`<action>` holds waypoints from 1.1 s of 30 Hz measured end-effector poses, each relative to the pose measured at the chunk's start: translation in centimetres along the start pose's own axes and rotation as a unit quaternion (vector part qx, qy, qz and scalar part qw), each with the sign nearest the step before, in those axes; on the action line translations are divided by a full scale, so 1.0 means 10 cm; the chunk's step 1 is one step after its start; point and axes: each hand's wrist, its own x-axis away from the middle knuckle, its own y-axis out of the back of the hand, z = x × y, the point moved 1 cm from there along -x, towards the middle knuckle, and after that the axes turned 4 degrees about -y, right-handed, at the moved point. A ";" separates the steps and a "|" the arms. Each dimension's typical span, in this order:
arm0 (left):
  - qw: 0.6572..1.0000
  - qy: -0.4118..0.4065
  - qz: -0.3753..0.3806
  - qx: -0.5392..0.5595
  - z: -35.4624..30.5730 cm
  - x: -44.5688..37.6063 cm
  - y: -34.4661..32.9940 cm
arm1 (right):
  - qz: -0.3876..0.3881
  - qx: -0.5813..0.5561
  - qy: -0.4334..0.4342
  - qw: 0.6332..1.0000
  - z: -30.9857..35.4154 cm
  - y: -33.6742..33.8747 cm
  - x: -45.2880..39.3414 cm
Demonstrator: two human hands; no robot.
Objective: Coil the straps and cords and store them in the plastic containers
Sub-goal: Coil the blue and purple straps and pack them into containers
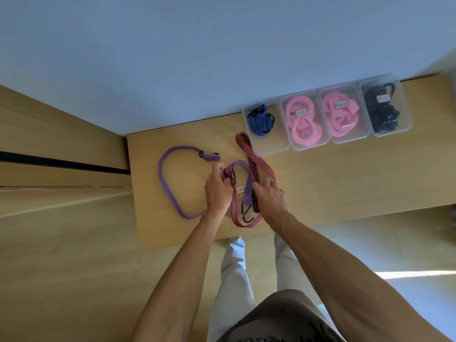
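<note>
Gripping red striped strap (254, 164), both hands (217, 191) (270, 198).

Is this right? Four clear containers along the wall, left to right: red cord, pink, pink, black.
Not quite. The head view shows the leftmost container holding a coiled blue cord, not a red one. The red striped cord lies loose on the table. The rest stands: pink straps, pink straps, black cords.

Light wooden table (345, 174), pale blue wall (222, 58), wood-panelled floor (61, 267), sunlit patch at right.
</note>
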 end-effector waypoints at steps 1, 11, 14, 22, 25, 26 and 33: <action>1.000 0.000 -0.008 -0.004 0.00 0.00 0.00 | 0.000 0.008 0.005 1.000 0.00 0.00 0.00; 0.995 0.003 0.046 -0.085 0.01 -0.03 -0.02 | -0.008 0.000 0.039 0.999 0.15 -0.04 0.06; 0.994 -0.029 0.063 -0.084 0.03 0.02 -0.05 | -0.010 0.014 0.037 0.999 0.14 0.01 0.03; 0.939 -0.174 0.128 -0.268 0.16 0.08 -0.03 | 0.001 0.003 0.070 0.998 0.12 0.00 0.10; 0.920 -0.216 0.143 -0.294 0.19 0.06 -0.02 | -0.019 0.072 0.112 0.991 0.13 0.03 0.08; 0.917 -0.218 0.146 -0.301 0.20 0.05 -0.01 | -0.028 0.089 0.136 0.986 0.13 0.05 0.06; 0.946 -0.211 0.099 -0.227 0.18 0.10 -0.01 | -0.035 0.127 0.156 0.979 0.27 0.17 -0.04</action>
